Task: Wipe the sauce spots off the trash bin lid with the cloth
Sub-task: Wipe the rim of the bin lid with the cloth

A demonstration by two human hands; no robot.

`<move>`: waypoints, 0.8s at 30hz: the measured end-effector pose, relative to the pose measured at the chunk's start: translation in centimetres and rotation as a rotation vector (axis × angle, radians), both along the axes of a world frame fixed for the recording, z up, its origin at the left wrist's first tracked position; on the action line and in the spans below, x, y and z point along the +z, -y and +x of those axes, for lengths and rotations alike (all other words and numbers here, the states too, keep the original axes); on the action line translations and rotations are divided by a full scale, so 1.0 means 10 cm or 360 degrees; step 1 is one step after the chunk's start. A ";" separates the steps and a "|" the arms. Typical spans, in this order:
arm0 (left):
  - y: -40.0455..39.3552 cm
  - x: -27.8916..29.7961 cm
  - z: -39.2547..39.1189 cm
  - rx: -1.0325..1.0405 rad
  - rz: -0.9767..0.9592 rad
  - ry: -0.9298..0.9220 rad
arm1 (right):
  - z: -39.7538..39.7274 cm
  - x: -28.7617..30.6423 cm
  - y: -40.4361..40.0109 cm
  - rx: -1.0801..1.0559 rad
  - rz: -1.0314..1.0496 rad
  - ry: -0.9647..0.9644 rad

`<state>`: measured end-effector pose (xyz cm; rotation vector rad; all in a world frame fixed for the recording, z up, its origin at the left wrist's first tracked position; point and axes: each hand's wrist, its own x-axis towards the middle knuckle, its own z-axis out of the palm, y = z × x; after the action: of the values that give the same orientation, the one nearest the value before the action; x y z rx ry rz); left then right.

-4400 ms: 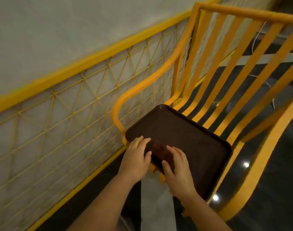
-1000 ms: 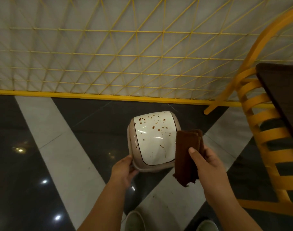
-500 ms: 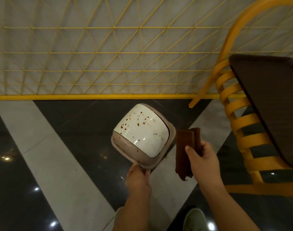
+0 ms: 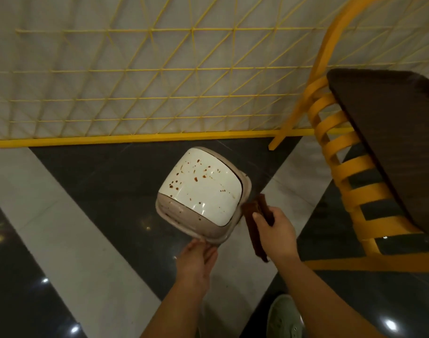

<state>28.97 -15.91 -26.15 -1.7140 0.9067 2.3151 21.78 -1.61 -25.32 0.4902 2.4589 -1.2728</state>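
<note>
A small trash bin stands on the floor, its white lid ringed by a beige rim and speckled with brown sauce spots, mostly on the far left half. My left hand pinches the near edge of the bin's rim. My right hand holds a folded brown cloth just right of the lid, its top corner close to the rim; I cannot tell whether it touches. The cloth's lower end hangs below my fingers.
A yellow slatted chair stands at the right with a dark brown tray on its seat. A yellow wire fence runs along the wall behind the bin. The floor is glossy black and white. My shoe shows at the bottom.
The bin has turned a little further and my left hand stays on its near rim. My right hand has brought the cloth closer to the lid's right edge.
</note>
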 end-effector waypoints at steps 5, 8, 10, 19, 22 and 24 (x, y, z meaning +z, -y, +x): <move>0.04 -0.10 -0.01 -0.0175 -0.0041 -0.0099 | -0.26 -0.14 0.11 0.0078 0.0178 -0.0275; 0.04 -0.18 0.00 -0.0178 -0.0125 -0.0100 | -0.19 -0.23 0.23 0.0282 0.0292 -0.0373; 0.03 -0.20 0.00 -0.0201 -0.0187 -0.0143 | -0.04 -0.29 0.29 0.0338 0.0317 -0.0468; 0.07 -0.16 0.03 -0.0318 -0.0239 -0.0229 | -0.02 -0.38 0.18 0.0339 0.0264 -0.0513; 0.06 -0.15 0.02 -0.0306 -0.0249 -0.0233 | 0.04 -0.36 0.28 0.0266 0.0277 -0.0543; 0.05 -0.15 0.03 -0.0309 -0.0271 -0.0244 | 0.32 -0.40 0.33 0.0330 0.0218 -0.0599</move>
<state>29.25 -16.43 -27.61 -1.4433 1.2710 2.3221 24.94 -4.87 -29.31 0.0208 2.8287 -1.2055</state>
